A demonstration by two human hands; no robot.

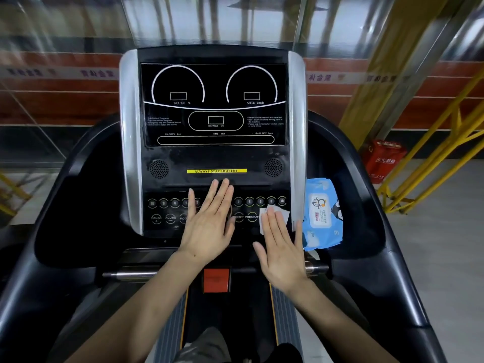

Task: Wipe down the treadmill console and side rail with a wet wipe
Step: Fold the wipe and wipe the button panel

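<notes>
The treadmill console (214,106) fills the middle of the view, with a black display above and a button panel (167,210) below. My left hand (209,224) lies flat with straight fingers on the middle of the button panel. My right hand (281,247) presses a white wet wipe (281,214) flat against the right side of the panel, fingers straight; only the wipe's top and right corner show. The black right side rail (392,271) and left side rail (34,271) curve down on either side.
A blue pack of wet wipes (323,216) sits in the tray just right of the console. An orange safety key block (216,280) is below the panel. A red box (383,159) and yellow metal railings (432,153) stand on the floor to the right.
</notes>
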